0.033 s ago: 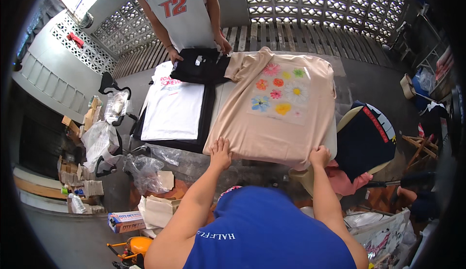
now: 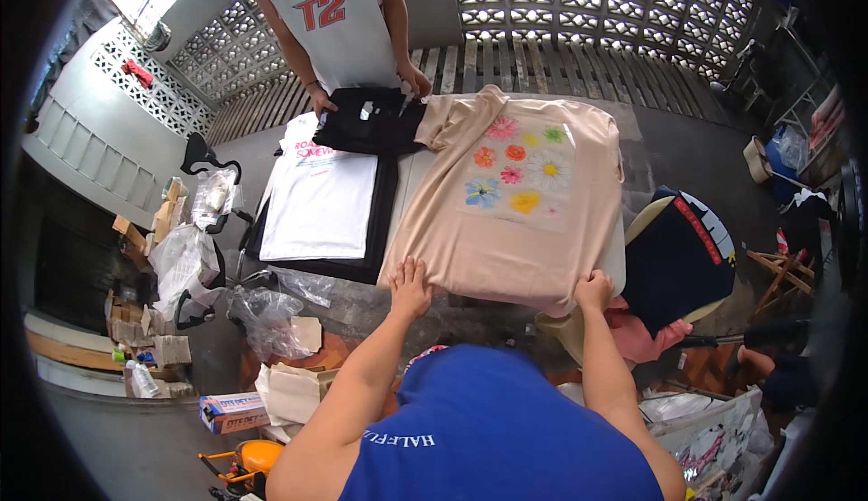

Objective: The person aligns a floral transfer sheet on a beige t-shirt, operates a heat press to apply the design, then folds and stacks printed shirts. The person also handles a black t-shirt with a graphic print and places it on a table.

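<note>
On the pale board (image 2: pixel 618 264), the beige shirt (image 2: pixel 520 252) lies spread, print (image 2: pixel 523 175) up. The left hand (image 2: pixel 411 289) rests fingers-out on its hem (image 2: pixel 497 293), grip unclear; the right hand (image 2: pixel 593 291) is clenched on the right corner. Straightening, I'd judge; the next move calls for an even pull.

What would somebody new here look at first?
Probably the beige T-shirt with bright printed flowers, spread in the middle, with the left hand and right hand at its near edge. Left of it lies a white T-shirt; behind that, a co-worker holds a folded black garment.
</note>
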Demonstrator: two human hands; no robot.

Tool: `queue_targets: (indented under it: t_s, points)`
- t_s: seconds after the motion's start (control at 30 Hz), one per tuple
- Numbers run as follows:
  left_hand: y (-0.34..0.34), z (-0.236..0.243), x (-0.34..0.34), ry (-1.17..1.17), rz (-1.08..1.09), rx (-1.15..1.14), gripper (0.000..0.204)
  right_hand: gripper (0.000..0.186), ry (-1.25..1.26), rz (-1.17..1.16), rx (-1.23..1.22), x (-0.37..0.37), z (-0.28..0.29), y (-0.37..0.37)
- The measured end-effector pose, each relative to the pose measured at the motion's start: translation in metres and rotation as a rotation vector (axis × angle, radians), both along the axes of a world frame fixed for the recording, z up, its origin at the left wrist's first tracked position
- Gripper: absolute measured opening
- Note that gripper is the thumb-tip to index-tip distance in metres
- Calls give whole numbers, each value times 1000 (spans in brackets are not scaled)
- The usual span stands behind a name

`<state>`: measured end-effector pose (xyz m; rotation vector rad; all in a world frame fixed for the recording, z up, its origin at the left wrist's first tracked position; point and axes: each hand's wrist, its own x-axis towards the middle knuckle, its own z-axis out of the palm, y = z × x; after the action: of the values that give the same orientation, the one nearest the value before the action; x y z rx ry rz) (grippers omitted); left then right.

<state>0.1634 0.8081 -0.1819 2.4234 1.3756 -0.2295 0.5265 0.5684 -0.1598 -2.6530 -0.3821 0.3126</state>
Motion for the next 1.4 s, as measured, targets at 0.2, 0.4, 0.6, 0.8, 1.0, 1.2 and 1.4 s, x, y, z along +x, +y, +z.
queue_targets:
  t_s: [0.2,0.4,0.6,0.8,1.0,1.2,1.4]
  points:
    - [-19,33,3,-10,56,11,85,18,248,-219,537,27,-12,-24]
    - [-11,42,10,-39,90,-19,84,32,72,-113,191,50,-15,-26]
    - [9,53,2,-10,-64,64,69,34,-92,-90,-29,11,33,1]
    - [108,58,6,-215,-75,-210,32,52,-316,46,22,-37,4,7]
    - [188,92,76,-730,-350,22,27,64,-350,144,58,-83,-2,75]
    - [231,102,184,-788,-917,158,40,71,-203,213,-198,-135,-12,170]
    - [293,97,248,-433,-765,268,54,73,-170,246,-257,-152,0,167]
